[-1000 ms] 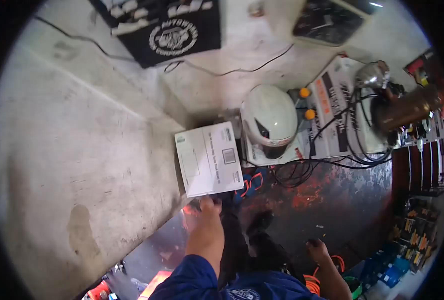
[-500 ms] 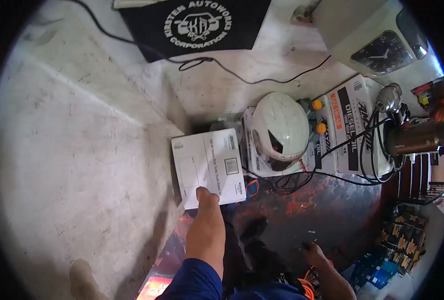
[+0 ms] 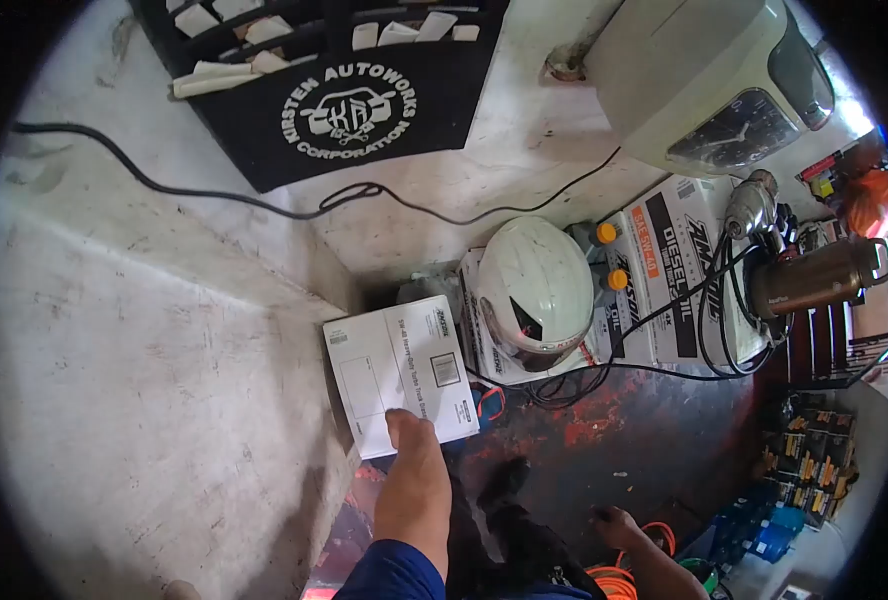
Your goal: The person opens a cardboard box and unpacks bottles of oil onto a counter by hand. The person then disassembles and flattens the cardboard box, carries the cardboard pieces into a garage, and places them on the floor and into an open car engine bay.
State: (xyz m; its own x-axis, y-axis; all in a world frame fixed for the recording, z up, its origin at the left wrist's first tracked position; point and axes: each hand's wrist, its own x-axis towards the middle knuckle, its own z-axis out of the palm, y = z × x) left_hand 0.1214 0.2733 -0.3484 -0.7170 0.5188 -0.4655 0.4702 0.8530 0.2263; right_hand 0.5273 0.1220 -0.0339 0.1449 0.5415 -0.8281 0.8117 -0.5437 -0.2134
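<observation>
A white cardboard box [image 3: 364, 350] with printed labels sits against the wall, left of a white helmet [image 3: 536, 275]. My left hand [image 3: 411, 430] lies against the near part of the box's printed face, fingers curled and thumb showing. Most of its fingertips are hidden. Low on the right, over the dark floor, my right hand [image 3: 616, 527] hangs with loosely bent fingers and no visible object in it. Beneath the right forearm is a coiled orange hose or cord [image 3: 612, 580].
Oil boxes [image 3: 664, 270] stand beyond the helmet, beside bottles with orange caps [image 3: 617, 279]. A black cable [image 3: 614, 365] loops along their front. A brown flask [image 3: 809, 280] and a metal power tool [image 3: 751, 205] are at the right. A black card rack [image 3: 349, 110] hangs above.
The view has tilted upward, so more of the rack shows and things sit lower. My left hand stays on the box, which keeps its place beside the helmet.
</observation>
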